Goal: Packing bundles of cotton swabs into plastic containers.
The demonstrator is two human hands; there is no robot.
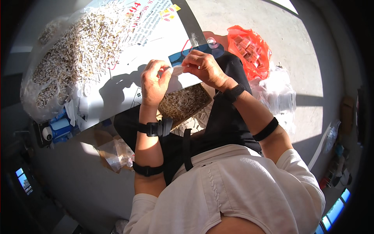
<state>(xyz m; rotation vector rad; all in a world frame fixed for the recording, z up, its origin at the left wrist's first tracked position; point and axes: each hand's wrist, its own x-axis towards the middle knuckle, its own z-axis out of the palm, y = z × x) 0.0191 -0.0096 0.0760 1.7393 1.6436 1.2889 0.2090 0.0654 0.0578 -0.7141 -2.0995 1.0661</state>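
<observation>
Both of my hands are raised over the near edge of the white table sheet point(128, 74), fingertips facing each other. My left hand point(154, 82) pinches with thumb and forefinger. My right hand point(205, 70) is also closed in a pinch. Between them stretches a small, thin see-through plastic piece point(178, 71), perhaps a little bag; its exact kind is hard to make out. Below my hands, between my knees, an open cardboard box point(207, 96) holds many small thin white-and-brown pieces point(181, 102).
A large clear bag point(33, 95) spills a heap of similar pieces point(87, 43) on the table's left. A blue bottle point(60, 128) is at its corner. To the right, a red plastic bag point(260, 72) holds small packets, beside clear plastic bags point(276, 91). More plastic point(117, 150) lies lower left.
</observation>
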